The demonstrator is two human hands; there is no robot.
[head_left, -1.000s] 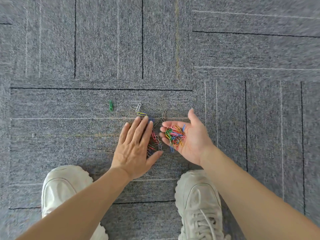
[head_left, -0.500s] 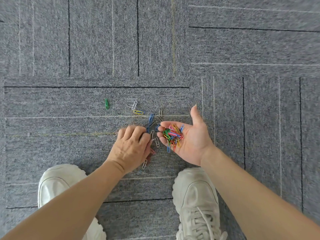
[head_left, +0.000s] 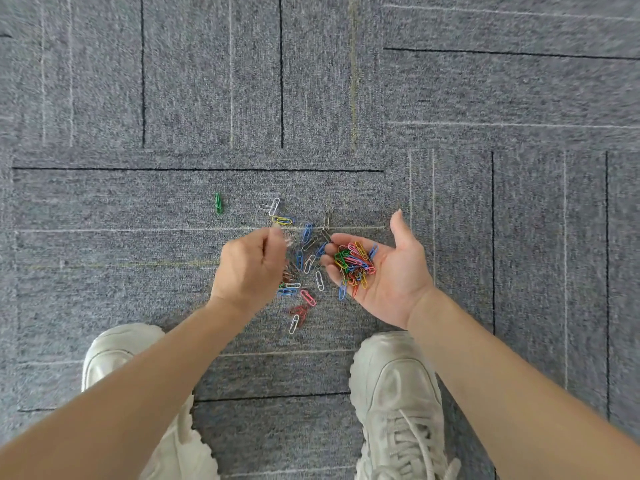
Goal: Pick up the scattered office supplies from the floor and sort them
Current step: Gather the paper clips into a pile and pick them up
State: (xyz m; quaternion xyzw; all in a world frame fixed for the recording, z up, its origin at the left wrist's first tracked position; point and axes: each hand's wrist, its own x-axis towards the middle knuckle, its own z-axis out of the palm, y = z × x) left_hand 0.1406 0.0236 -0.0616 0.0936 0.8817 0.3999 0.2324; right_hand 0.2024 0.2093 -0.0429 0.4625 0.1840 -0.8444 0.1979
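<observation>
Nearest the camera, two off-white chunky lace-up sneakers [head_left: 398,403] stand on the grey carpet tile floor [head_left: 485,98], with both bare forearms reaching forward above them.

The left hand [head_left: 247,268] is raised above the carpet with the fingers curled inward. It is motion-blurred, so whether it holds any clips cannot be determined. The right hand [head_left: 391,271] is palm-up and open, cupped as a tray. It carries the heap of multicoloured wire paper clips [head_left: 355,263] across the base of the fingers, without the fingers closing on it.

Between the two hands, the loose cluster of coloured paper clips on the carpet [head_left: 304,268] lies scattered, with a white clip [head_left: 294,323] nearest the feet. Beyond the left hand lie a yellow clip [head_left: 282,220] and a pair of white clips [head_left: 272,206]. Farthest out, well apart to the left, is a single green paper clip [head_left: 218,203].

Procedure for the step in hand, judged to be gathering:
- Keep the right palm level and low, just beside the cluster, so transfers are short.
- Rake several clips together before pinching; single clips lie flat in the carpet pile and resist lifting.
- Release over the centre of the palm. Several clips already overhang the finger edge and could slide off.
- Work outward, finishing with the green clip
</observation>
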